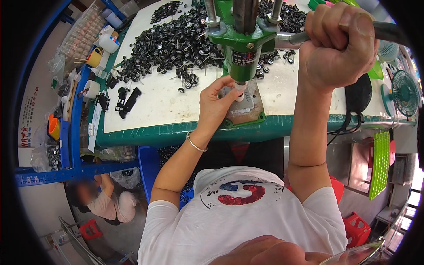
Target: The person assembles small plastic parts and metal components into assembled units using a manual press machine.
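Observation:
A green lever press (240, 73) stands at the front of the table, its ram pointing down over a metal base plate (255, 115). My right hand (338, 53) is wrapped round the press's dark lever (393, 32), up at the right. Beneath the ram, my left hand (215, 105) pinches a small whitish piece (240, 96) between thumb and finger; its exact kind is too small to tell. Behind the press and to its left spreads a big heap of small black wheels (176, 44), many on thin metal axles. A few loose wheels lie close to my left hand.
Black plastic parts (128, 102) lie at the table's left. A black cloth item (358, 93) and a teal fan (404, 93) are at the right. A blue bin (148, 161) stands below the green table edge (163, 137). Another person (108, 201) crouches at lower left, near a red stool (90, 229).

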`<state>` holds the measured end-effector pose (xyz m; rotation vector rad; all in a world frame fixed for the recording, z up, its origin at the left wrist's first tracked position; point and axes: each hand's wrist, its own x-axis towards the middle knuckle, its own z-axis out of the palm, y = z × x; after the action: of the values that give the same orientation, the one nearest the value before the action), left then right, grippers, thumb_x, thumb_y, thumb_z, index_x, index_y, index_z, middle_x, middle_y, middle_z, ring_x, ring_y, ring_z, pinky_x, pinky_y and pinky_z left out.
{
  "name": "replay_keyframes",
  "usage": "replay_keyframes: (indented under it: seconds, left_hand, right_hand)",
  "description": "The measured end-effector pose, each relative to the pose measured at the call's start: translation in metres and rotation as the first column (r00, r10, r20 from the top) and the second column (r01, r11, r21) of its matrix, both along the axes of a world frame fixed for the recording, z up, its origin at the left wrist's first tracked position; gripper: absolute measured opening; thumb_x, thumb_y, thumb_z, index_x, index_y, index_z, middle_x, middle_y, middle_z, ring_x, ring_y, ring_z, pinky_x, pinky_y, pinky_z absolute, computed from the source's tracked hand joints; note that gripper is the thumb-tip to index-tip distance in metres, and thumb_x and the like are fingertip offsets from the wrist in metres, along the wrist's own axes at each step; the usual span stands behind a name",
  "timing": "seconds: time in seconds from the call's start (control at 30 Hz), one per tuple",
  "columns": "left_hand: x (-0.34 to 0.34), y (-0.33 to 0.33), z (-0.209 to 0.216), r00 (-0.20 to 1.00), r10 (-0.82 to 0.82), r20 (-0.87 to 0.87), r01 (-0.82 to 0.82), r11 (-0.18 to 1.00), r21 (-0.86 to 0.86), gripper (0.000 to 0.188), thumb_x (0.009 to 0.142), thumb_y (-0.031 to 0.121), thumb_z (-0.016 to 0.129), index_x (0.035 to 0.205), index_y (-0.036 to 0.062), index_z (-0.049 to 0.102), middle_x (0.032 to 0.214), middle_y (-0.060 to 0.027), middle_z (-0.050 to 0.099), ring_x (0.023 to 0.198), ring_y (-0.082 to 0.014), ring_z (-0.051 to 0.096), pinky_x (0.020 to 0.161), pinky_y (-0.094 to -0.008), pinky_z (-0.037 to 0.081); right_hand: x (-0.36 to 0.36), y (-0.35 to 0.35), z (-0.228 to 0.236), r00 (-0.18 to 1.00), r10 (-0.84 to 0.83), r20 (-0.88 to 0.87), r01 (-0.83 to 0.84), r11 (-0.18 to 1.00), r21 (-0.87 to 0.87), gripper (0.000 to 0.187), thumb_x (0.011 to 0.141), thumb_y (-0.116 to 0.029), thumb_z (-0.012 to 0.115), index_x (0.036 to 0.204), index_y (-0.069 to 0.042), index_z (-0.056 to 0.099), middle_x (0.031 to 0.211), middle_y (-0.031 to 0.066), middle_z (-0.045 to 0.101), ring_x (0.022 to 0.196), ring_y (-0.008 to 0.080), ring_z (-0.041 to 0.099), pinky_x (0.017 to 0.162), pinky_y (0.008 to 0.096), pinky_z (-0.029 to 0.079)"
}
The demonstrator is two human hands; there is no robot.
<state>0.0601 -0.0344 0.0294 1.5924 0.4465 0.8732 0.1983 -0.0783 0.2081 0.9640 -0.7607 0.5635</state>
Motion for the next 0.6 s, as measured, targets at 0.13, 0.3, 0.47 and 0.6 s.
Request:
replay_keyframes:
  seconds: [0.13,0.3,0.47,0.6]
  left_hand:
    - [-0.001,0.000,-0.002,1.000,0.002,0.030,0.001,0.995,-0.102,0.027,0.081,0.004,0.069,0.107,0.0003,0.065,0.092,-0.0016,0.064,0.082,-0.0069,0.060,0.072,-0.0205,0.049]
    - [0.000,-0.001,0.003,1.000,-0.015,0.020,0.017,0.993,-0.114,0.029,0.081,0.005,0.070,0.109,0.0008,0.065,0.092,-0.0015,0.064,0.081,-0.0067,0.059,0.072,-0.0209,0.049]
    - [0.006,0.000,-0.012,0.996,0.005,0.092,0.011,0.985,-0.172,0.030,0.080,0.002,0.070,0.109,-0.0014,0.064,0.089,-0.0014,0.063,0.075,-0.0065,0.058,0.067,-0.0209,0.049]
    - [0.006,-0.004,-0.007,0.988,-0.050,0.149,0.090,0.957,-0.276,0.028,0.081,0.002,0.068,0.109,-0.0016,0.064,0.087,-0.0010,0.061,0.075,-0.0064,0.056,0.065,-0.0200,0.047]
  right_hand:
    - [0.004,0.002,-0.001,0.997,-0.043,0.056,0.047,0.996,-0.070,0.033,0.095,-0.025,0.054,0.069,-0.011,0.040,0.053,-0.0058,0.029,0.039,0.0033,0.020,0.035,0.0211,0.017]
    - [0.019,-0.006,-0.003,0.994,-0.040,0.099,0.054,0.988,-0.144,0.029,0.094,-0.026,0.056,0.072,-0.010,0.047,0.053,-0.0058,0.034,0.039,0.0038,0.023,0.034,0.0216,0.018]
    - [0.007,-0.024,-0.005,0.344,-0.723,0.599,0.885,0.037,-0.463,0.027,0.087,-0.021,0.052,0.065,-0.007,0.043,0.051,-0.0027,0.021,0.043,0.0068,0.015,0.040,0.0248,0.014]
    - [0.014,-0.032,0.001,0.409,-0.599,0.688,0.891,0.099,-0.444,0.025,0.088,-0.018,0.052,0.067,-0.007,0.045,0.052,-0.0024,0.028,0.044,0.0067,0.021,0.041,0.0243,0.018]
